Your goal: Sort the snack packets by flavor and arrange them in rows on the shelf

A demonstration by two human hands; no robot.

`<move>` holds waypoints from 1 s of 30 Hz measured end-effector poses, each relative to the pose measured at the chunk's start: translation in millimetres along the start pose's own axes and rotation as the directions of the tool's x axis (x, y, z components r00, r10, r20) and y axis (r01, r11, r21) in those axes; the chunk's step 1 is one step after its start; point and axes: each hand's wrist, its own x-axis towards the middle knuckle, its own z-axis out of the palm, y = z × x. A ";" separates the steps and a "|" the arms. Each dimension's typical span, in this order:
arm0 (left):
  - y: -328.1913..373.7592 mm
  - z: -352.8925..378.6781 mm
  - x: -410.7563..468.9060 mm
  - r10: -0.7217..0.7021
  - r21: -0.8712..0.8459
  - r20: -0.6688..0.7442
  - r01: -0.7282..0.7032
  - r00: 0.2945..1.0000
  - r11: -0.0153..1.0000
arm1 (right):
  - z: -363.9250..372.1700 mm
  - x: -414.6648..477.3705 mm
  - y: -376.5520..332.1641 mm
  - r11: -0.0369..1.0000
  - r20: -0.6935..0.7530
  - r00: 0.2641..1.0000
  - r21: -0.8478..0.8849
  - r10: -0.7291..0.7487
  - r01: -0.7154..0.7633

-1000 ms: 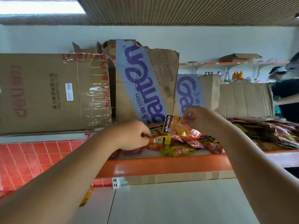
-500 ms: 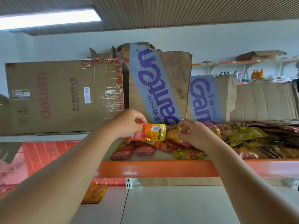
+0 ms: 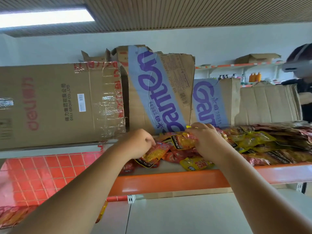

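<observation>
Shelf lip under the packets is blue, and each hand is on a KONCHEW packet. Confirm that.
Wrong colour: the head view shows the shelf lip is orange, not blue. The left hand does hold a reddish packet and the right hand an orange packet, both KONCHEW.

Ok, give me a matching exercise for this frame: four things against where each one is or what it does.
1 left hand
2 right hand
3 yellow packet
4 orange bottles

A on the far shelf
B loose by the shelf front
C grips the lower packet
D grips the raised packet

Pairs: 1-C, 2-D, 3-B, 4-A
</observation>
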 end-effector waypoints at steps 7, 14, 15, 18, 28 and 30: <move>18.0 6.9 -21.2 0.062 0.195 0.081 -0.076 0.995 0.978 | 3.9 7.9 1.7 1.000 0.076 0.997 0.016 0.003 -0.004; 22.6 3.8 -18.5 0.072 0.223 0.066 -0.085 0.995 0.971 | 1.5 -1.0 2.6 0.948 -0.051 0.977 0.237 -0.205 0.212; 23.1 4.5 -17.8 0.069 0.230 0.064 -0.082 0.996 0.970 | 0.1 -1.8 2.1 0.947 -0.062 0.978 0.246 -0.198 0.207; 25.6 5.0 -15.4 0.065 0.252 0.065 -0.079 0.996 0.964 | -2.9 -4.7 2.6 0.985 -0.050 0.993 0.133 -0.103 0.109; 40.9 -5.9 -35.5 0.177 0.219 -0.197 -0.132 0.964 0.967 | -4.4 -9.9 4.0 0.989 -0.034 0.999 0.147 -0.025 0.030; 43.2 -7.7 -41.8 0.180 0.241 -0.249 -0.119 0.952 0.963 | -2.5 -8.7 5.0 0.989 -0.019 0.999 0.140 -0.033 0.036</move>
